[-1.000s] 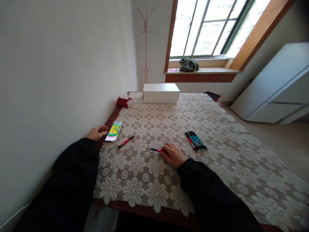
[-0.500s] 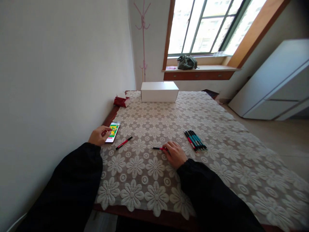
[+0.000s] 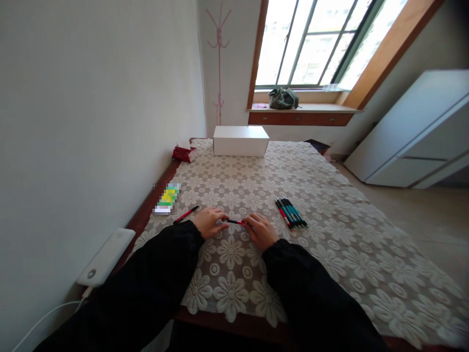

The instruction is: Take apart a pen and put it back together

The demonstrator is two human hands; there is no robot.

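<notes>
Both hands meet over one red pen (image 3: 235, 223) at the near middle of the table (image 3: 154, 205). Left hand (image 3: 208, 222) rests on the lace cloth (image 3: 330, 234) with its fingers curled toward the pen's left, dark tip; it seems to pinch that end, though the view is too small to be sure. Right hand (image 3: 261, 230) lies just right of it, fingers bent over the pen's right end and closed on it, knuckles up. Between the two hands the pen lies nearly level, low over the cloth or touching it. Black sleeves cover both arms down to the wrists. A second red pen (image 3: 185, 214) lies slanted on the cloth just left of the left hand, apart from it. Right of the right hand, near but not touching, a bundle of pens (image 3: 290, 212) lies side by side, mostly teal with one red. A phone (image 3: 166, 199) sits farther left near the table's edge, its screen blurred. At the near left a white power bank (image 3: 105, 257) rests by the wall with a cable trailing off. At the far end stand a white box (image 3: 241, 141) and, left of it, a red tissue pack (image 3: 184, 153).
</notes>
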